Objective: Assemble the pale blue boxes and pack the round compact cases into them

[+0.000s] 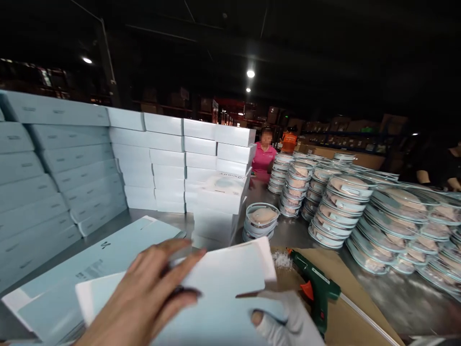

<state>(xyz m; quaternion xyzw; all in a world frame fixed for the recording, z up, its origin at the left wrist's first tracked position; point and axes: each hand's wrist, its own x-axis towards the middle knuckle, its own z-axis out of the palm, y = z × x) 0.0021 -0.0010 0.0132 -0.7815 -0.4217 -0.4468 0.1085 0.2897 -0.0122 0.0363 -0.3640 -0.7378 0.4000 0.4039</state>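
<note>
My left hand, bare, lies flat on top of a pale blue box at the near edge of the table, fingers spread toward the right. In a grey fingerless glove, my right hand grips the same box from its near right side, with a thumb tip showing on the lid. The box is tilted and slightly blurred. A flat, unfolded pale blue carton lies under and to the left of it.
Tall stacks of pale blue boxes wall the left and back. Stacks of round clear-lidded containers fill the right. A green glue gun rests on cardboard. A person in pink stands behind the table.
</note>
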